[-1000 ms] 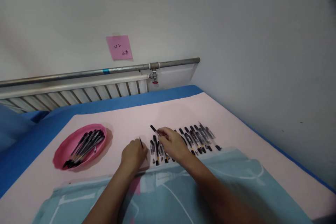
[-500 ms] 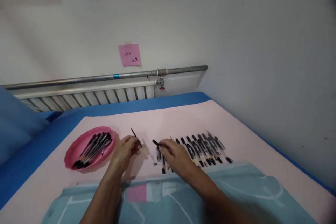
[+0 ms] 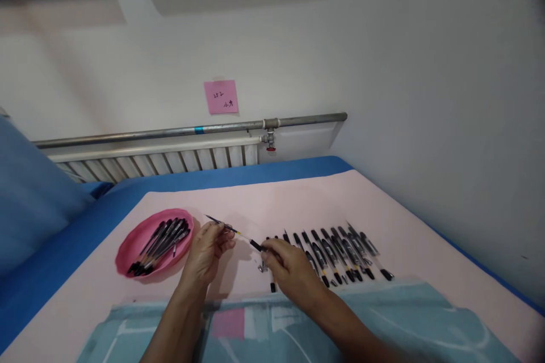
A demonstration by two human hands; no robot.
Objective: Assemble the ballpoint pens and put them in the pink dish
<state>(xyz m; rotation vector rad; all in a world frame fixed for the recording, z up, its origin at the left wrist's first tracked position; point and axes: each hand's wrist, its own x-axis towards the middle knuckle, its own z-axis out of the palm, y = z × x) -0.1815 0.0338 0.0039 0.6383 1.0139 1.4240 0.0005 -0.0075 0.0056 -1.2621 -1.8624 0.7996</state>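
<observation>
Pinched between the fingertips of my left hand [image 3: 207, 252] is a thin pen refill [image 3: 229, 227], dark toward its upper-left tip, with a yellow band and a pale tail. My right hand [image 3: 293, 269] grips a pen barrel [image 3: 256, 245] with a black end, most of it hidden by my fingers. The refill's pale tail lines up with the barrel's black end and appears to reach it; whether it is inside I cannot tell. Beside and beyond my right hand lie several pen parts [image 3: 330, 252] in a slanted row. A few lie partly under that hand.
A pink bowl [image 3: 120, 247] at the left holds several black pens [image 3: 164, 245]. A pale pink sheet [image 3: 272, 201] covers the table over a blue cover [image 3: 251, 169]. A teal patterned cloth [image 3: 383, 317] lies along the near edge. Behind stand a radiator [image 3: 170, 161] and pipe.
The refill has tilted from steep to flatter, and its tail has come to the barrel's black end. My hands stay closed on both parts. The camera view has shifted slightly.
</observation>
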